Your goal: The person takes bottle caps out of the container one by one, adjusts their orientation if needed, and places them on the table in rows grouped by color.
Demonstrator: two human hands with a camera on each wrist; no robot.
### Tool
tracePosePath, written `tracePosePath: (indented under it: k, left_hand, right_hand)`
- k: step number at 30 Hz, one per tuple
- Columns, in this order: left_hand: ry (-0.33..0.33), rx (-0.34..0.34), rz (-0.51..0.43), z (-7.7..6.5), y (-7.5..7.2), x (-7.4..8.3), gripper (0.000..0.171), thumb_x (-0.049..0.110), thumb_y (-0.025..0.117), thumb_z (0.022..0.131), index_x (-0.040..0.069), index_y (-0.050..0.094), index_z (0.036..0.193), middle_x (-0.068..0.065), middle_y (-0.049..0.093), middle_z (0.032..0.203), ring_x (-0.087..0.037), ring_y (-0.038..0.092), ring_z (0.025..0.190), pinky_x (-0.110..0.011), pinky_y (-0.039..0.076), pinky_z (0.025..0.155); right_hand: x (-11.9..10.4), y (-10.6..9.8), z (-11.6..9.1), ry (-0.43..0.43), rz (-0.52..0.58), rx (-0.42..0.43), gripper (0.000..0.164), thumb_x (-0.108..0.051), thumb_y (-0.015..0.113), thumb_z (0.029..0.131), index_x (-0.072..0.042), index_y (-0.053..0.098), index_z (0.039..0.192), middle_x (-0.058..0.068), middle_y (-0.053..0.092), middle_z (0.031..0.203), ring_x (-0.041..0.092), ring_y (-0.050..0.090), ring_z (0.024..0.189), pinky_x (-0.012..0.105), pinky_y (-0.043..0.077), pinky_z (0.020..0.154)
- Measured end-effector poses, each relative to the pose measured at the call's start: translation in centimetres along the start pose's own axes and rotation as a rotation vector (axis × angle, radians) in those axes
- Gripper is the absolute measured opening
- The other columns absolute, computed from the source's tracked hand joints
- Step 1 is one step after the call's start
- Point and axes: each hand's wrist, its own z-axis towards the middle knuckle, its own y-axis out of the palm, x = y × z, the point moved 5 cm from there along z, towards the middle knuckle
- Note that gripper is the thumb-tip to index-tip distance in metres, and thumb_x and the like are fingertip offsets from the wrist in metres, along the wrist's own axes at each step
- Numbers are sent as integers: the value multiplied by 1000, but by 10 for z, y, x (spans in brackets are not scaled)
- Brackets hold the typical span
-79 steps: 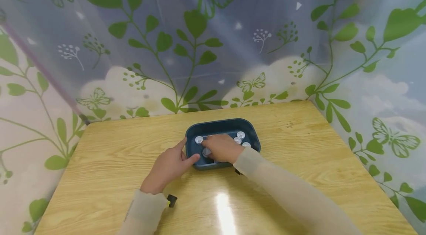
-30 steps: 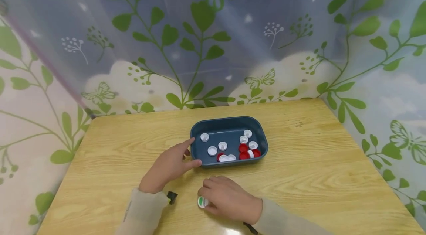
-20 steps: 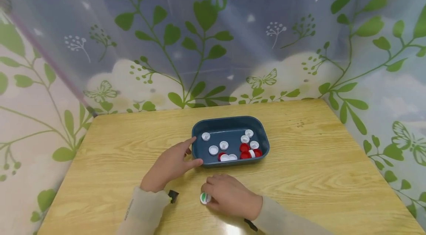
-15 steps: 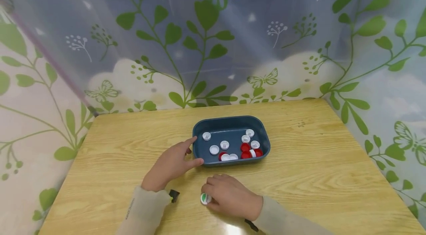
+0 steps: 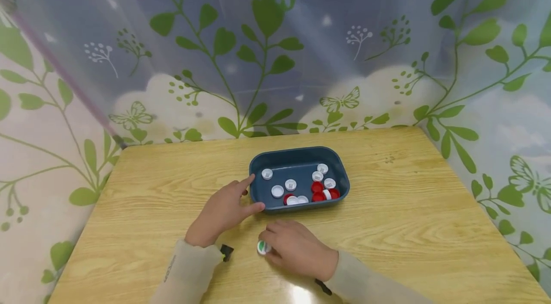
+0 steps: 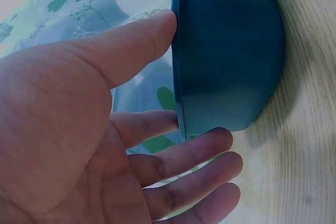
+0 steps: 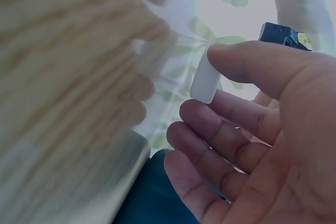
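My right hand (image 5: 297, 250) pinches a round white bottle cap (image 5: 263, 247) with a green mark, low over the table in front of the bin. The right wrist view shows the cap (image 7: 206, 78) edge-on between thumb and index finger, the other fingers loosely bent. My left hand (image 5: 224, 211) touches the left end of a dark blue plastic bin (image 5: 297, 151), thumb and index finger spread along its rim. Seen from the left wrist, its fingers (image 6: 189, 153) are nearly straight beside the bin wall (image 6: 226, 51). Several white caps (image 5: 290, 184) and red caps (image 5: 317, 187) lie in the bin.
The bin stands on a pale wooden table (image 5: 409, 218), which reflects light near the front. A printed fabric curtain (image 5: 193, 93) with green leaves hangs behind the table and along both sides.
My right hand has come out of the bin toward the front of the table with the cap, and for the last second it has stayed nearly still. My left hand remains at the bin.
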Motion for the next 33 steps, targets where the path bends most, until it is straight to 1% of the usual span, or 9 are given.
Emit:
tracePosePath:
  k: [3,7,10,13,16,20,23,28,33]
  left_hand:
    - [8,4,5,1,0,1,82,60,66,79,26,35,148,-5,59,126,-21,56,114,-43,48,91]
    - [9,8,0,1,-1,1,83,60,66,79,26,35,148,-6,58,129,-23,53,119,-44,46,94]
    - [5,-2,-13,1,-1,1,84,60,66,79,25,34,148,-6,58,128,-22,52,119,-44,46,94]
    - [0,-13,-24,1,0,1,84,59,66,80,25,33,149,-6,60,125,-21,54,115,-42,47,91]
    - [-2,-20,-29,1,1,1,83,58,66,80,24,33,149,-5,60,124,-20,55,114,-41,48,90]
    - [11,-21,-34,1,1,2,82,56,66,81,23,33,149,-6,60,123,-20,56,113,-39,48,88]
    - [13,-21,-42,1,2,2,82,55,66,82,23,33,149,-5,61,123,-20,57,112,-38,49,87]
    - [24,-22,-45,1,3,1,82,56,66,82,22,33,149,-5,61,122,-20,57,111,-37,49,86]
    - [36,-16,-43,1,3,-1,83,58,65,81,22,33,149,-5,61,121,-20,58,111,-37,49,85]
  right_hand:
    - [1,0,1,-12,-4,32,12,-28,66,88,-23,66,99,-14,54,89,3,50,78,21,46,72]
    - [0,0,2,-33,8,40,11,-28,65,89,-24,66,98,-15,54,90,2,51,80,21,46,74]
    - [2,0,3,-28,16,26,11,-31,63,90,-24,66,98,-14,55,90,2,52,79,21,46,73]
    - [4,1,3,-17,20,10,12,-34,63,90,-24,66,97,-14,55,89,2,51,78,20,46,70]
    - [3,2,3,-28,14,8,12,-35,64,89,-24,66,94,-14,54,87,2,51,76,21,46,71]
    - [2,4,2,-43,0,1,13,-36,66,87,-24,66,92,-15,53,85,3,50,76,23,46,76]
    - [2,5,2,-33,2,-16,15,-37,67,86,-24,66,93,-15,52,86,3,49,77,24,46,77]
    - [3,8,2,-29,-1,-42,15,-37,68,86,-24,66,94,-15,52,86,3,48,78,24,46,76]
    - [3,9,3,-34,0,-51,15,-38,67,86,-25,65,94,-16,51,86,2,47,78,23,45,76]
